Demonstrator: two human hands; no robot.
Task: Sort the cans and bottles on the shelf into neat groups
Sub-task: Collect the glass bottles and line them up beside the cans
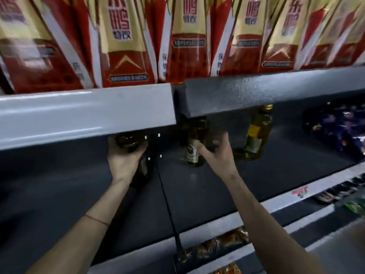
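Gripping a dark bottle [136, 155] in the left hand [123, 161], the right hand [217, 155] is closing on a green bottle [194, 147] (slippery, breakable glass; grasp mid-body).

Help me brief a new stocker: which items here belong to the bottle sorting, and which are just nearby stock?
Job: dark bottle in left hand; green bottle at right hand; yellow bottle.
Nearby: red cartons; purple packets.

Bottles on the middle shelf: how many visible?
3. A dark bottle in the left hand; a green beer bottle at the right hand; a yellow bottle further right. The shelf lip may hide more.
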